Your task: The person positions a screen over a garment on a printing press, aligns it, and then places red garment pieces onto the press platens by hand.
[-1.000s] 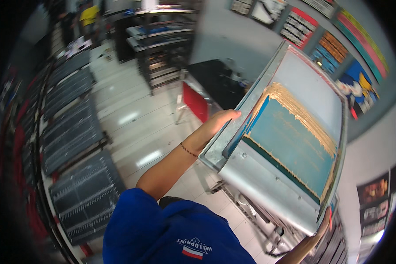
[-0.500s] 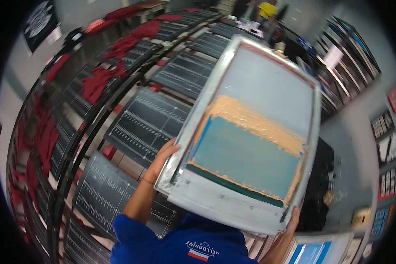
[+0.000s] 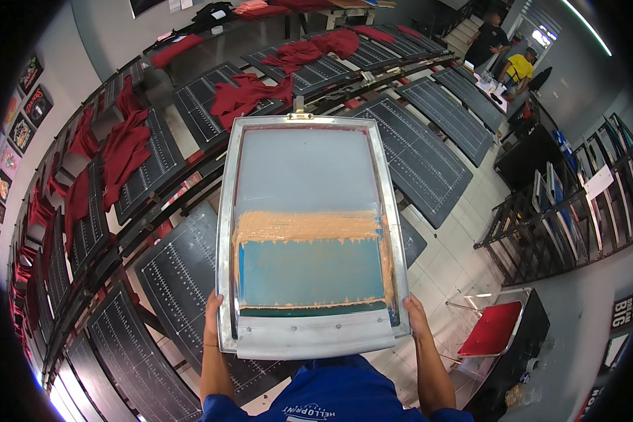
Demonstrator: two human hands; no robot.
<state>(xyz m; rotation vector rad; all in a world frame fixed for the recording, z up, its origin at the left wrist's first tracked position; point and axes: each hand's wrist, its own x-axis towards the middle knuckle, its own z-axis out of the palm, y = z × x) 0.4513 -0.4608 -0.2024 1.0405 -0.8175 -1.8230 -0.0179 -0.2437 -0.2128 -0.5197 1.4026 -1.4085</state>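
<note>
Head view, nearest first: below the frame is the person's blue shirt (image 3: pixel 359 390), with both hands apart, the left hand (image 3: pixel 214 308) and the right hand (image 3: pixel 416 315) each clamped on a lower side of the silver screen frame (image 3: pixel 226 232). That grip matches half a second ago; what has changed is the bearing. Then the frame slanted across the view; now it stands square, its far end pointing at the dark boards (image 3: pixel 418 158), so the carrying looks lined up with them. Across its near end lies a metal bar (image 3: pixel 313 336), and a band of tan ink (image 3: pixel 306 226) crosses the mesh (wet, to judge by the shine). Whether the far edge touches the metal fitting (image 3: pixel 300 112) behind it, I cannot tell. Farther off, dark red garments (image 3: pixel 250 98) lie on boards, and a person in yellow (image 3: pixel 520 67) bends over a cluttered surface (image 3: pixel 496 97).
</note>
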